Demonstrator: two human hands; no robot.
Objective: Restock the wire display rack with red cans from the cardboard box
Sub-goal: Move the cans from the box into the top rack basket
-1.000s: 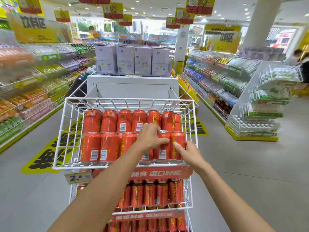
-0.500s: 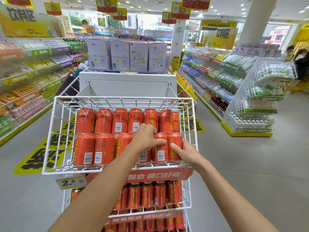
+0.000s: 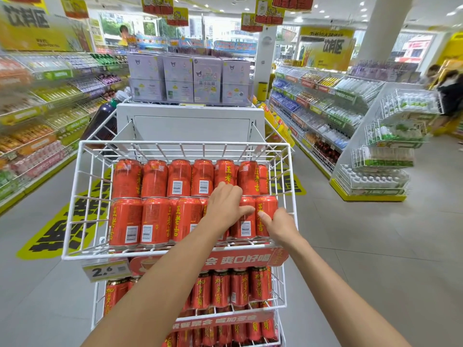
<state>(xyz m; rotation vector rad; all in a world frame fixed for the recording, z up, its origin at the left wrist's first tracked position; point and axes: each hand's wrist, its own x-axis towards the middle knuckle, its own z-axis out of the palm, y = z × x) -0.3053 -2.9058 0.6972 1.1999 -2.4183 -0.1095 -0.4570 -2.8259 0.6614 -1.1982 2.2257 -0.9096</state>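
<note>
cans (image 3: 155,220): red, yellow lettering, white barcode patches
wire display rack (image 3: 85,196): white
price tag (image 3: 106,271): white, black digits
floor sticker (image 3: 62,226), left of frame: yellow, black characters

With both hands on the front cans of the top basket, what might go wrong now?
1. The left hand presses on the front row of red cans; a shove may knock the tightly packed neighbours askew.
2. The right hand lies close to the basket's wire rim; fingers might get pinched there.
</note>
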